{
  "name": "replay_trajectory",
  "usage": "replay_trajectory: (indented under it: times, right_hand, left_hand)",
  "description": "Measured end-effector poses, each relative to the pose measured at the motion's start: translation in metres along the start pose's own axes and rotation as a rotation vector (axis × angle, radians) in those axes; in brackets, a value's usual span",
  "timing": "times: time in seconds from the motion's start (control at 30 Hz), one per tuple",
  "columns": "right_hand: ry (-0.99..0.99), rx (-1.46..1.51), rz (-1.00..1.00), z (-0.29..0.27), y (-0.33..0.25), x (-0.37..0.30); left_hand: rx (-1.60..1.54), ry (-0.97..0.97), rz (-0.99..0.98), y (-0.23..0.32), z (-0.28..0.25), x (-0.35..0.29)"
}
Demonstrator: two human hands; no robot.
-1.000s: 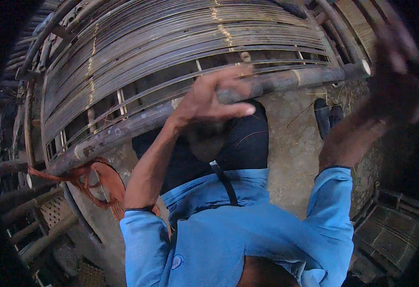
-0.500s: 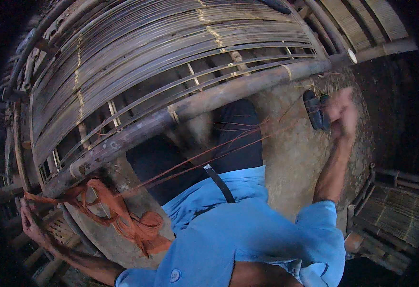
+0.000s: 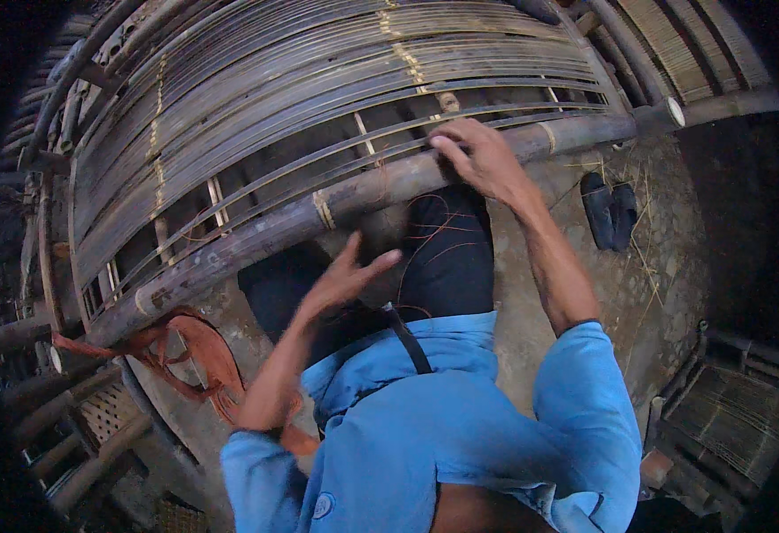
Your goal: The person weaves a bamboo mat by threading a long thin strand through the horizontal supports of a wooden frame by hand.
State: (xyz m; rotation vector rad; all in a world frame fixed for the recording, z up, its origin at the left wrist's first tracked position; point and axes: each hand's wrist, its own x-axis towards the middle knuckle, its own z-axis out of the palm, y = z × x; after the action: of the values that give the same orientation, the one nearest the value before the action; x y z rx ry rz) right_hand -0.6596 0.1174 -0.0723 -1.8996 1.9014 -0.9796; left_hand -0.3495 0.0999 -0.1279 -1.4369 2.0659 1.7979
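Observation:
My right hand (image 3: 483, 160) is above the front bamboo pole (image 3: 381, 182) of the slatted platform, thumb and fingertips pinched together. A fine reddish strand trails beside its fingertips over the pole. Low over my lap, my left hand (image 3: 347, 277) has its fingers and thumb spread and nothing in them. Loose rust-coloured thread (image 3: 447, 226) lies in slack curves across my dark trousers. At the lower left, a thick hank of rust-orange yarn (image 3: 207, 346) hangs from the pole's end and drapes toward the floor, partly behind my left forearm.
The bamboo slat platform (image 3: 292, 98) spreads ahead of me, with gaps between its nearest slats. A pair of dark sandals (image 3: 607, 213) lies on the earthen floor at right, near some straw (image 3: 647, 258). A low woven bamboo seat (image 3: 736, 409) stands at the lower right.
Both hands have come inward: the left from the yarn at the far left to over my lap, the right from above the sandals to the pole. The stretched threads have gone slack.

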Motion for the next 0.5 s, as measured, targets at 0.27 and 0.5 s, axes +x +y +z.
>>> replay_trajectory:
  times: [0.27, 0.5]
  right_hand:
    - [0.074, -0.165, 0.039, 0.044, 0.012, 0.017]
    - [0.007, -0.222, 0.101, 0.047, 0.009, 0.021]
  left_hand:
    - [-0.855, 0.145, 0.013, 0.048, 0.051, 0.036]
    - [-0.559, 0.151, 0.065, 0.083, -0.012, -0.098]
